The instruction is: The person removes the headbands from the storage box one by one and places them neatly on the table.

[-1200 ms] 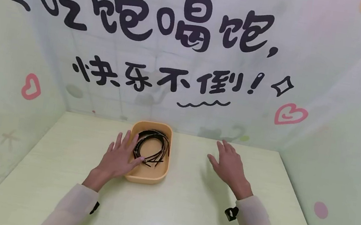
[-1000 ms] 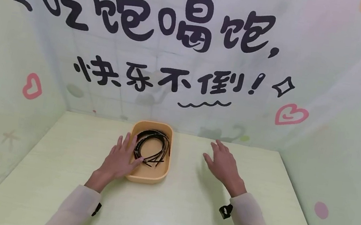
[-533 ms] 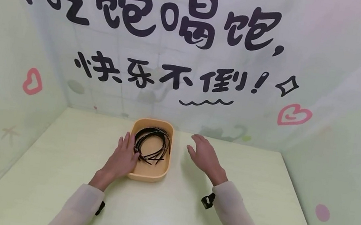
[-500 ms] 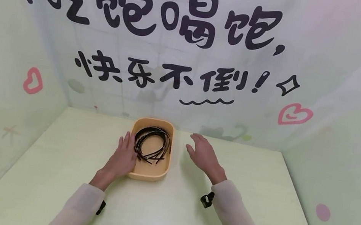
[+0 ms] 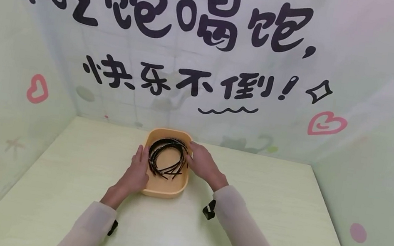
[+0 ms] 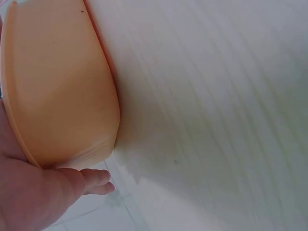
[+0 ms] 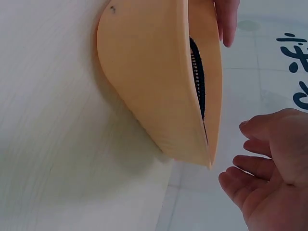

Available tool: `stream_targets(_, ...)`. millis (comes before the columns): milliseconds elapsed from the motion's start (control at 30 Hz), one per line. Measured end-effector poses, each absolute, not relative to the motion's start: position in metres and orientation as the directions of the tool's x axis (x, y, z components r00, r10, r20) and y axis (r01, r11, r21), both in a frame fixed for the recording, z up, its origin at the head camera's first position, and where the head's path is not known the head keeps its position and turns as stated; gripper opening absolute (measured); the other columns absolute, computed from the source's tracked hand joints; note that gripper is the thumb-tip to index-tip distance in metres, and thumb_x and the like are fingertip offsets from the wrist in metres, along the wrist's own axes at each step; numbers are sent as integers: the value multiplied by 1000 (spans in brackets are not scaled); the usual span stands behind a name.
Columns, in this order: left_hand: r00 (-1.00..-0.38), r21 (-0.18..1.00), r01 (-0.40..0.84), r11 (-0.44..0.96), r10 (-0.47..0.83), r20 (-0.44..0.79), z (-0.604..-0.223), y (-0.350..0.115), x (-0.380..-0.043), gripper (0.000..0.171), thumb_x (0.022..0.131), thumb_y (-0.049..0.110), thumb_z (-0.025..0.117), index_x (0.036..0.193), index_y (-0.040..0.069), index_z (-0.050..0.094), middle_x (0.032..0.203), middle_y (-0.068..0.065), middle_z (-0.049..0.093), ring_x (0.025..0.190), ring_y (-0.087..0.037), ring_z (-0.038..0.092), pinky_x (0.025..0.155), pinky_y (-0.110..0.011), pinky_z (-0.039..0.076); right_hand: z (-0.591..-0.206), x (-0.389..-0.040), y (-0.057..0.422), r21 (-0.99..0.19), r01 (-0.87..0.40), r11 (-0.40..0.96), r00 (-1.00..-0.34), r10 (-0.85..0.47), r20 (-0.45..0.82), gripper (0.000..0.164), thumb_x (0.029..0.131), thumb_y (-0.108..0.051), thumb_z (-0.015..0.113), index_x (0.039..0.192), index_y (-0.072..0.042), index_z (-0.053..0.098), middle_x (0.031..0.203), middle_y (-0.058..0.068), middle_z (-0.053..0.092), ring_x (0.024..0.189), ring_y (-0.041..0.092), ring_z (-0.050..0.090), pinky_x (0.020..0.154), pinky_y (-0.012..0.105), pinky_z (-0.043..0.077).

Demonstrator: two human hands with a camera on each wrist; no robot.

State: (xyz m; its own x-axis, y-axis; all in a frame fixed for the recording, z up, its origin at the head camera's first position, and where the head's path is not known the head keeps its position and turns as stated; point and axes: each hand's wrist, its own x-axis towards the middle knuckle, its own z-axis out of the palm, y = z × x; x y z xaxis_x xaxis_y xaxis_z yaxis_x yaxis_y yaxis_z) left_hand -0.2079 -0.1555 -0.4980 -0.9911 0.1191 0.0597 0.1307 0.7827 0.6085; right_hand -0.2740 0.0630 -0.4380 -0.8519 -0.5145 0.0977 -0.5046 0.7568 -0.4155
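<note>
An orange rectangular box (image 5: 160,193) with rounded corners stands on the table near the back wall. Several thin black headbands (image 5: 154,167), some with comb teeth, lie curled inside it. At the box's left wall is my left hand (image 5: 135,173); in the left wrist view its thumb side goes over the rim and fingertips (image 6: 98,182) show beyond the outer wall. My right hand (image 5: 204,164) overlaps the right rim in the head view. From the right wrist, that same hand (image 7: 274,163) shows loosely bent fingers, a gap from the box, and nothing held.
Pale wood-grain table (image 5: 166,236) extends in front of the box and to both sides. A printed back wall (image 5: 168,110) with large black characters rises just behind it. Side walls (image 5: 360,196) bound the table left and right.
My right hand has moved left, from well off the box to its right rim. My left hand has drawn in from spread fingers over the left rim to hold that wall.
</note>
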Motion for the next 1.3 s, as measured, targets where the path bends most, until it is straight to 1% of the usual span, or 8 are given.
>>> stream_targets(100,-991,615,134,777,116,69,-496,-155,-208,87,73,-11,43,144,4,-6,147,-20,-16,129,-49,3,67,-45,46,-440,-279,56,-393,-542,743,-832,-541,126,25,90,-13,51,111,-1,56,104,10,58,92,21,55,79,31,44)
stream_targets(200,-992,606,126,786,107,67,-496,-154,-208,87,74,-11,43,144,4,-5,147,-20,-14,129,-49,4,71,-47,45,-442,-282,50,-391,-550,738,-825,-552,119,8,89,-14,51,88,-7,54,74,3,52,64,15,48,58,26,40)
stream_targets(333,-993,606,112,788,101,53,-496,-153,-207,87,74,-11,42,144,5,-6,147,-20,-15,131,-46,2,68,-44,45,-445,-284,44,-366,-513,776,-847,-528,67,11,88,-16,51,80,-8,50,62,1,46,54,13,44,49,22,35)
stream_targets(433,-993,612,114,783,99,59,-496,-152,-208,86,75,-11,42,144,5,-6,147,-18,-15,132,-43,1,70,-45,44,-444,-285,41,-366,-473,802,-867,-496,34,11,89,-17,50,90,-7,55,65,1,50,56,13,48,50,22,38)
stream_targets(633,-994,607,108,787,89,62,-495,-151,-210,87,75,-10,43,144,6,-6,148,-18,-15,133,-41,2,77,-48,43,-442,-284,36,-405,-404,820,-893,-450,-20,29,90,-18,49,116,-6,54,85,5,60,64,13,54,58,24,43)
stream_targets(900,-995,607,102,788,83,59,-496,-152,-210,85,77,-9,44,144,5,-5,147,-20,-14,132,-42,4,86,-54,39,-447,-284,34,-487,-329,809,-918,-396,-38,10,88,-17,53,91,-8,55,69,1,50,58,13,47,49,23,37)
stream_targets(1067,-995,604,99,791,85,52,-496,-152,-209,86,75,-9,45,144,4,-5,147,-21,-15,132,-41,3,87,-53,38,-449,-285,34,-548,-295,783,-930,-366,-22,7,85,-14,58,87,-8,58,72,-1,54,59,11,47,49,21,37)
stream_targets(1300,-996,597,93,797,81,46,-497,-151,-208,84,76,-9,43,144,4,-6,147,-20,-15,133,-40,3,85,-52,39,-448,-283,33,-562,-277,779,-928,-370,-55,11,84,-12,58,83,-5,66,60,-1,51,52,9,45,47,20,35)
